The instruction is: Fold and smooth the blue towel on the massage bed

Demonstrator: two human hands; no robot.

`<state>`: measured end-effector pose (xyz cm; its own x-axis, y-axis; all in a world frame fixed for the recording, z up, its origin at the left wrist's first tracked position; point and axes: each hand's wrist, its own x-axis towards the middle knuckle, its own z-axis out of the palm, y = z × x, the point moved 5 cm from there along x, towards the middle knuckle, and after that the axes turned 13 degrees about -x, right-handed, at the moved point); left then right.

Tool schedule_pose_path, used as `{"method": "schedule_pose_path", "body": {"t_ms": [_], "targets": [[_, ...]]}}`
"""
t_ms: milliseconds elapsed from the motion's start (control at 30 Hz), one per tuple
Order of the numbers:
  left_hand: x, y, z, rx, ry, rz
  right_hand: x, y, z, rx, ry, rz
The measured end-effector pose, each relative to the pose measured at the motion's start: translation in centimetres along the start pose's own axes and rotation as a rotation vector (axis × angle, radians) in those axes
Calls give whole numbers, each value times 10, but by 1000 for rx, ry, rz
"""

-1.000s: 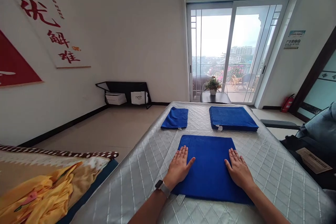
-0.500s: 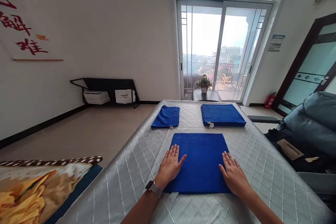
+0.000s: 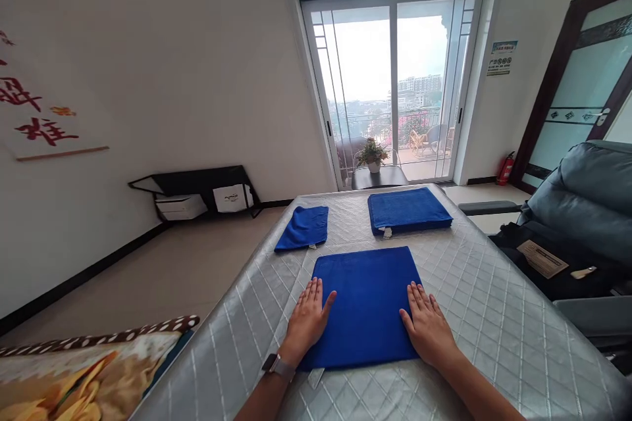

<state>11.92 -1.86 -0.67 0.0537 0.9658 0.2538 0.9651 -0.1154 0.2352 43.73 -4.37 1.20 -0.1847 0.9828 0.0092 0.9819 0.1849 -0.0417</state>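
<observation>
At the lower centre of the frame, the left hand [image 3: 306, 321] and the right hand [image 3: 428, 325] rest flat, fingers straight, on opposite sides of the blue cloth [image 3: 368, 306]. Farther, right of centre, lies a blue cloth stack [image 3: 409, 209].

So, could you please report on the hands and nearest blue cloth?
Left hand, right hand flat at opposite edges. Nearest blue cloth lies flat. Blue stack beyond, apart.
</observation>
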Motion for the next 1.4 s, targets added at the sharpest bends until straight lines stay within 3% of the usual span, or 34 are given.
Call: {"method": "schedule_pose_path", "body": {"t_ms": [167, 267, 433, 533, 633, 900, 1033, 1200, 1400], "targets": [[1, 25, -6, -12, -31, 22, 0, 0, 2, 24, 4, -2], [-3, 71, -3, -75, -112, 103, 1, 0, 3, 21, 7, 0], [-23, 174, 10, -216, -227, 398, 1, 1, 4, -17, 18, -21], [-29, 201, 10, -290, -266, 457, 1, 1, 6, -63, 24, -55], [-30, 187, 3, -294, -268, 415, 2, 2, 8, -77, 37, -35], [-58, 71, -18, -136, -236, 121, 6, 3, 16, -66, 93, -47], [-81, 32, -24, -112, -207, -6, 6, 4, 18, -102, 94, -55], [-91, 22, -23, -118, -123, -30, 5, 5, 17, -111, 113, -55], [-89, 22, -20, -147, -126, -72, 4, 3, 11, -168, 108, -52]]}}
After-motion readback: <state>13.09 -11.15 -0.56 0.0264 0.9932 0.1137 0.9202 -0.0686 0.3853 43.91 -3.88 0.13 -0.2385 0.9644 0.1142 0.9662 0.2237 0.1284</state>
